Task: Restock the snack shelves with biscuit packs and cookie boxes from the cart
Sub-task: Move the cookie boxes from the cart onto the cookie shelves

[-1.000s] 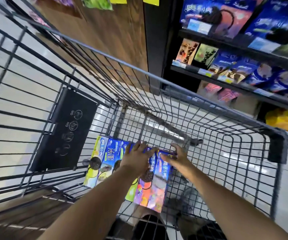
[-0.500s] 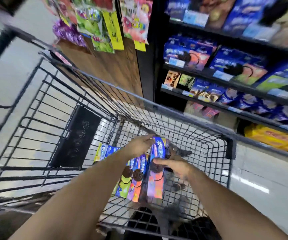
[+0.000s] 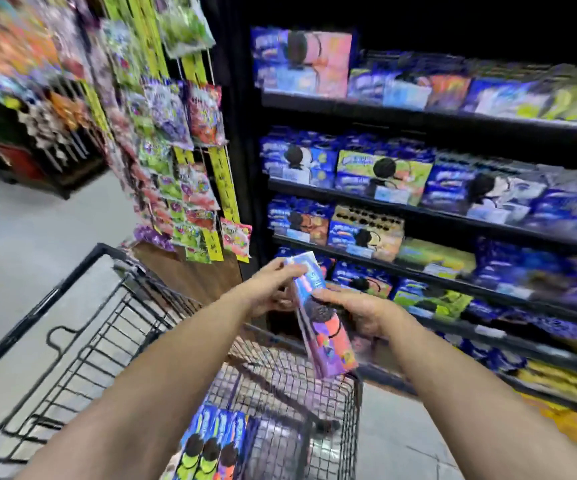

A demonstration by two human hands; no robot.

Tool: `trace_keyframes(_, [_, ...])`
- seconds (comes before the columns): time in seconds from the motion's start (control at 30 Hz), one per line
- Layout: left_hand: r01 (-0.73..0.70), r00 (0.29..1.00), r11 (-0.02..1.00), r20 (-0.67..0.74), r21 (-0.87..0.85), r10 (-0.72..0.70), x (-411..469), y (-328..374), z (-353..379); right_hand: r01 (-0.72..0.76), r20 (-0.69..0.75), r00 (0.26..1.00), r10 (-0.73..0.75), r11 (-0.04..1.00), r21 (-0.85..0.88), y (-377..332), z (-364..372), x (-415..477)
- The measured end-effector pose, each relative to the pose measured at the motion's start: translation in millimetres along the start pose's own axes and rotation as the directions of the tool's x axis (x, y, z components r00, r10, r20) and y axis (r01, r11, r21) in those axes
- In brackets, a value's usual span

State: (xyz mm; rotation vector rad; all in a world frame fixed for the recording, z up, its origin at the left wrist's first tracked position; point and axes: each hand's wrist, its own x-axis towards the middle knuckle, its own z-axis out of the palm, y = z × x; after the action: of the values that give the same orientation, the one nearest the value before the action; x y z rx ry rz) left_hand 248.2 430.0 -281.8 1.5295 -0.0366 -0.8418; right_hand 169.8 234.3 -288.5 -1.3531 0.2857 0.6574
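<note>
1. Two bare hands held one cookie box [image 3: 318,317] over the far right corner of the cart [image 3: 273,372], in front of the snack shelves [image 3: 401,206] and not touching them.
2. Left hand [image 3: 268,291] gripped the box's upper end, fingers curled over the top edge.
3. Right hand [image 3: 360,313] grasped the box lower down, with the thumb across the printed face beside the dark cookie picture and the fingers behind.
4. Box stood nearly upright, slightly tilted, with the blue end up and the pink-orange end pointing down at the cart rim. Blur hid whether it was a single box or two pressed together.
5. Several more boxes in the cart [image 3: 211,441] lay flat and side by side on the basket floor, low in view between the forearms.
6. Shelves carried blue cookie packs [image 3: 380,174] on several tiers and yellow packs [image 3: 557,379] lowest, all blurred.
7. Candy bags [image 3: 176,150] hung on strips left of the shelves, beyond the cart.
</note>
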Motion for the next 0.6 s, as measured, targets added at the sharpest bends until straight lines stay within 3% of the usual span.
trace_keyframes(0.23, [-0.292,0.94,0.939,-0.237,-0.181,0.246,-11.3,101.9,57.0,0.055,-0.16,0.986,-0.052,0.998,0.019,-58.2,-53.6,-82.0])
trace_keyframes(0.43, [-0.475,0.859,0.837,-0.347,-0.271,0.375,-10.5,171.3,96.1,0.289,-0.25,0.935,-0.252,0.949,0.127,-110.9,-84.4,-120.8])
trace_keyframes(0.6, [-0.535,0.844,0.801,-0.227,-0.271,0.487,4.3,209.5,96.2,0.445,-0.377,0.824,-0.424,0.895,-0.034,-154.1,-98.7,-144.9])
